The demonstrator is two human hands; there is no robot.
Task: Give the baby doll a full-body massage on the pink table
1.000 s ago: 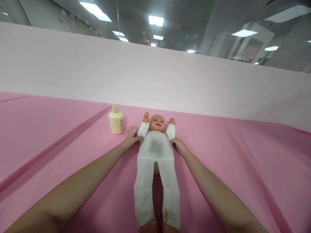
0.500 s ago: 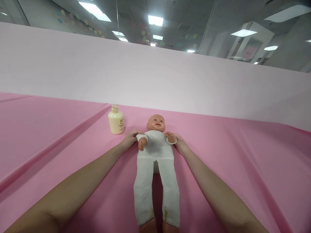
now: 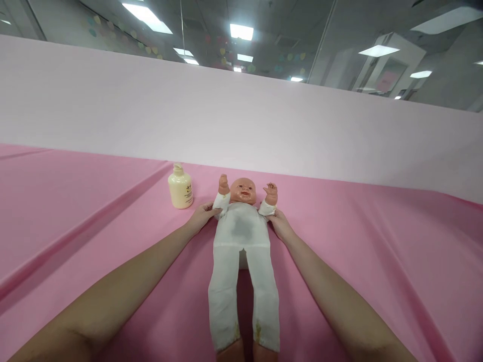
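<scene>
A baby doll (image 3: pixel 242 231) in white cloth clothing lies on its back, head toward the wall and legs toward me. Both its arms point up beside its head. My left hand (image 3: pixel 204 216) is closed around the doll's arm on the left, near the white sleeve (image 3: pixel 222 202). On the other side, my right hand (image 3: pixel 279 224) grips the doll's arm on the right at its sleeve (image 3: pixel 267 208); some of those fingers are hidden behind it. Yellowish stains mark the trouser cuffs (image 3: pixel 258 332).
A pale yellow pump bottle (image 3: pixel 180 190) stands left of the doll, just beyond my left hand. Pink cloth (image 3: pixel 358 261) with long folds covers the surface. A white wall (image 3: pixel 241 120) rises behind, with glass (image 3: pixel 271 45) above it.
The doll's arms have swung from lying down over its chest to pointing up beside its head. My hands have stayed at almost the same place.
</scene>
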